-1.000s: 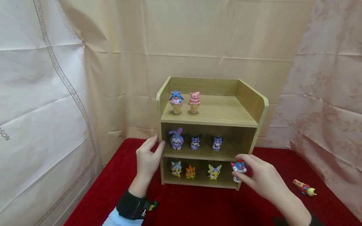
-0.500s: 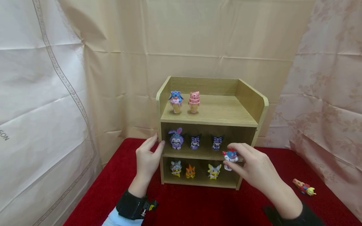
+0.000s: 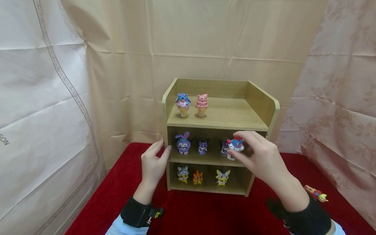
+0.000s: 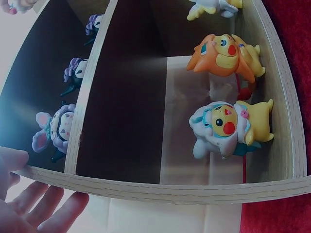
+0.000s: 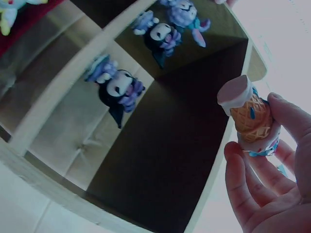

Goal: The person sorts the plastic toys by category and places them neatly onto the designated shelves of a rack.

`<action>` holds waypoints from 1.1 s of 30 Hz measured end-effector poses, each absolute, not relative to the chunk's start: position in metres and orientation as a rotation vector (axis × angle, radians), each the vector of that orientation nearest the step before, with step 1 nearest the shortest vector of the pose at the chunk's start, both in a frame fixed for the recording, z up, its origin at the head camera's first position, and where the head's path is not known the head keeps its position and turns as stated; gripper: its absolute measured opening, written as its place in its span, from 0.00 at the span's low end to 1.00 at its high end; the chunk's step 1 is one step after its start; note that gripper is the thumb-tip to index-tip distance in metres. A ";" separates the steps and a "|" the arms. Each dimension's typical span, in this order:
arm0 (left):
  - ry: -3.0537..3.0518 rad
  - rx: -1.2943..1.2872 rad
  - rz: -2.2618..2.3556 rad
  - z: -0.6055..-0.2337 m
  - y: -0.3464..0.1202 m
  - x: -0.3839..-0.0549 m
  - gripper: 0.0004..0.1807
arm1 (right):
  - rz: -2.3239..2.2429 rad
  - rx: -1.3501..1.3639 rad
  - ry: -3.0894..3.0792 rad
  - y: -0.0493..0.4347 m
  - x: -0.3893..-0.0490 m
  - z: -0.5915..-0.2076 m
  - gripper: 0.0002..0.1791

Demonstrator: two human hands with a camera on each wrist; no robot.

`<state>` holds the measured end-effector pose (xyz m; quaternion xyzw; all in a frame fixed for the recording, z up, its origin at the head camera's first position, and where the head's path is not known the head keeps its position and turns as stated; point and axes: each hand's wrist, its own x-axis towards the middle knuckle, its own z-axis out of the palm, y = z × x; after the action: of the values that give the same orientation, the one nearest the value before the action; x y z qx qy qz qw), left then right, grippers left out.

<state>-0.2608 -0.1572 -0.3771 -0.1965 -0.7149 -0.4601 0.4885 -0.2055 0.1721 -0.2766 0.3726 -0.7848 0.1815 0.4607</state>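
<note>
My right hand (image 3: pixel 265 160) pinches an ice-cream-cone figurine (image 3: pixel 236 146) between thumb and fingers, in front of the middle shelf's right part. In the right wrist view, its waffle cone (image 5: pixel 252 120) is tilted, with the white base turned up and the blue, red and white top down by the fingers. My left hand (image 3: pixel 154 165) holds the wooden shelf's left side panel (image 3: pixel 165 120), thumb at the front edge and fingers along the outside. Behind the held figurine, a black-and-purple figurine (image 3: pixel 223 148) is partly hidden.
A blue-topped cone figurine (image 3: pixel 183 105) and a pink one (image 3: pixel 201 105) stand on top. A purple rabbit figurine (image 3: pixel 183 144) shares the middle shelf; several yellow and orange figurines, one orange (image 3: pixel 198 178), stand below. Another figurine (image 3: pixel 315 193) lies on the red cloth (image 3: pixel 191 215).
My right hand has lifted the cone figurine up and left, from before the bottom shelf's right end to before the middle shelf. My left hand has stayed at the side panel.
</note>
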 end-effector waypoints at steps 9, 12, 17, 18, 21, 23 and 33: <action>-1.722 -0.481 -1.107 -0.377 -0.157 -0.263 0.22 | 0.487 0.902 -1.909 0.166 -0.212 -0.256 0.33; -1.736 -0.478 -1.111 -0.377 -0.157 -0.262 0.22 | 0.499 0.899 -1.885 0.164 -0.215 -0.249 0.32; -1.746 -0.475 -1.107 -0.377 -0.157 -0.262 0.22 | 0.499 0.898 -1.871 0.161 -0.219 -0.235 0.27; -1.744 -0.476 -1.103 -0.377 -0.157 -0.262 0.22 | 0.501 0.894 -1.867 0.160 -0.220 -0.232 0.27; -1.737 -0.479 -1.091 -0.377 -0.157 -0.262 0.23 | 0.511 0.872 -1.861 0.158 -0.224 -0.224 0.30; -1.733 -0.480 -1.088 -0.377 -0.157 -0.262 0.23 | 0.511 0.862 -1.850 0.156 -0.227 -0.220 0.30; -1.731 -0.478 -1.095 -0.377 -0.157 -0.261 0.23 | 0.507 0.811 -1.866 0.158 -0.243 -0.206 0.31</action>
<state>-0.2606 -0.1574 -0.3765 -0.1975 -0.7144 -0.4521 0.4961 -0.2426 0.1575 -0.2058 0.3353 -0.7711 0.2095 0.4991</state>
